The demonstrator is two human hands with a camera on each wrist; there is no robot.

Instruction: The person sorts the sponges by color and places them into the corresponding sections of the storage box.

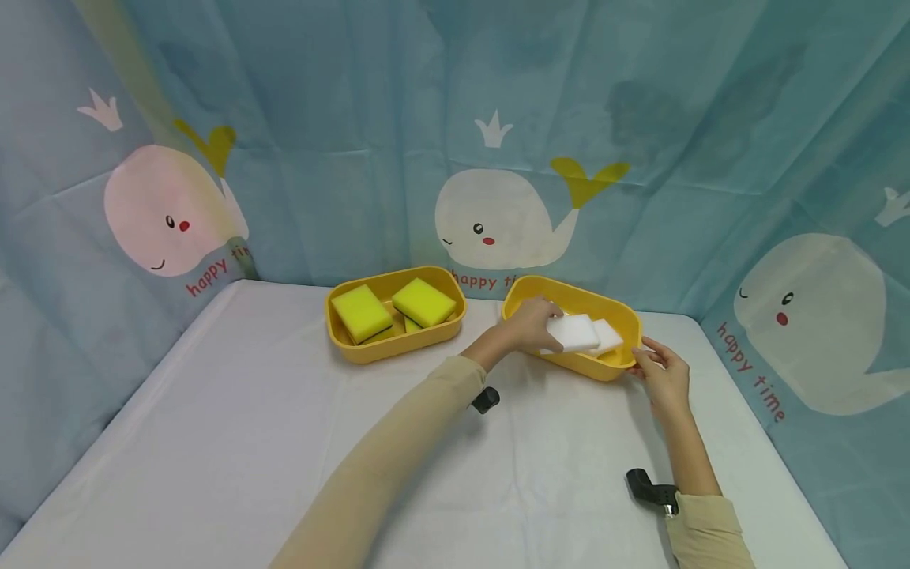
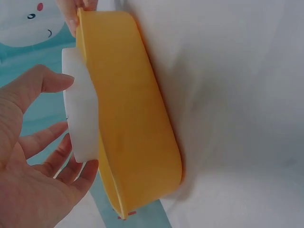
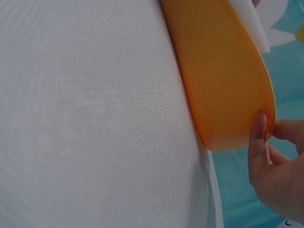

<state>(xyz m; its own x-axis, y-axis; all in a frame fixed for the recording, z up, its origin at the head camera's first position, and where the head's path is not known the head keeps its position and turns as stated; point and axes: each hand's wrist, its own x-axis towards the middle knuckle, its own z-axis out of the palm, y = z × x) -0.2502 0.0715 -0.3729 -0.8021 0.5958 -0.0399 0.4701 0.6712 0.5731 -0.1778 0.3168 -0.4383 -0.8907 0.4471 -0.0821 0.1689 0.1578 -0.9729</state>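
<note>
My left hand (image 1: 532, 324) grips a white sponge block (image 1: 576, 333) over the left part of the right-hand yellow basket (image 1: 596, 367). In the left wrist view, thumb and fingers lie on opposite edges of that white block (image 2: 81, 107), which stands partly above the basket rim. A second white block (image 1: 608, 337) lies in the basket, partly covered by the first. At the basket's right end, my right hand (image 1: 665, 378) pinches the rim. The right wrist view has the thumb against the outer wall of the basket (image 3: 223, 80), with fingers at the rim.
Left of this basket stands another yellow basket (image 1: 408, 343) with several yellow-green sponges (image 1: 362, 313), dark on one side. Both sit on a white-covered table (image 1: 235, 442) near its back edge. A blue whale-print curtain (image 1: 334, 197) hangs behind and at the sides.
</note>
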